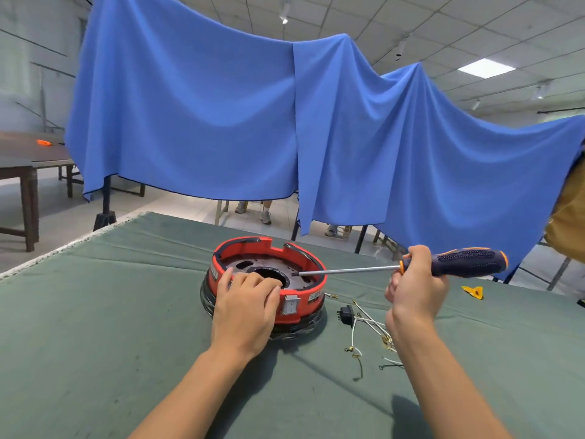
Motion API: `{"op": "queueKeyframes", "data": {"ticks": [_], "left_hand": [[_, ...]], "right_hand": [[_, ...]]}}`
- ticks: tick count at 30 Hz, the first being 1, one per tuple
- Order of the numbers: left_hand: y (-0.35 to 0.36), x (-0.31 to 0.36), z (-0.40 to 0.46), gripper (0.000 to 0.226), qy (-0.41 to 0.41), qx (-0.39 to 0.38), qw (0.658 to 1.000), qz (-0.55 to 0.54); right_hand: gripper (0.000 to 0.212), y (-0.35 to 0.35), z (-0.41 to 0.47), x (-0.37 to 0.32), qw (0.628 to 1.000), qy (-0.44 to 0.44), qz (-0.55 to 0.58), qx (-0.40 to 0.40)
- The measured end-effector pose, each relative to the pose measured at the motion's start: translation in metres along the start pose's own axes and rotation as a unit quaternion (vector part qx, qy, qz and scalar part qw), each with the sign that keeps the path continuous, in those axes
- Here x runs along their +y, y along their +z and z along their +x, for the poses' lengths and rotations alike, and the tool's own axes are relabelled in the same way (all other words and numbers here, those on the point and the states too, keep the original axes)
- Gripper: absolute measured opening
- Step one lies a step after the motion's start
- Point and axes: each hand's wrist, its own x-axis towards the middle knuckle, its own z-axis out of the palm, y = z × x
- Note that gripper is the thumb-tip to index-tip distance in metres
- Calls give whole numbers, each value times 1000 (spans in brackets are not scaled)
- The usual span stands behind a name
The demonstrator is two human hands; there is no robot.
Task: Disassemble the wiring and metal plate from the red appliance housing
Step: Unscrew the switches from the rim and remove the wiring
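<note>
Head view: the red appliance housing [267, 280] sits near the middle of a table covered with a green cloth [95, 312], open side up, resting on a dark, glossy base. Inside it lies the dark metal plate [269, 269], with a large round hole at its centre and smaller openings around it. The left hand [245, 307] lies over the near rim of the housing, its fingers curled over the edge and onto the plate, gripping the rim. A white rocker switch [289, 305] is set in the housing's outer wall just right of that hand. The right hand [416, 282] is closed around a screwdriver [411, 267] where the shaft meets the dark blue and orange handle; the shaft runs almost level to the left, over the housing's right rim, and its tip touches the plate just right of the central hole. On the cloth just right of the housing lie loose white wires [368, 327] with brass terminals and a small black plug part [346, 313], apart from the housing. A small yellow piece [473, 292] lies farther right. A blue curtain [221, 106] hangs behind the table.
</note>
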Motion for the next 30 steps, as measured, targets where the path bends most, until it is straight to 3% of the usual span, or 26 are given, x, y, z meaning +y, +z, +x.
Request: {"op": "queueKeyframes", "data": {"ticks": [5,13,16,30], "left_hand": [[2,2,-2,52,19,8,1000,-2],[12,12,-2,31,-27,19,999,24],[13,15,-3,30,-70,8,997,1],[13,13,-3,36,-73,13,996,-54]], "right_hand": [[25,-19,13,26,989,111,61,72],[21,-32,28,55,977,167,46,126],[17,-34,28,59,977,169,38,128],[14,-37,20,69,973,162,46,155]]}}
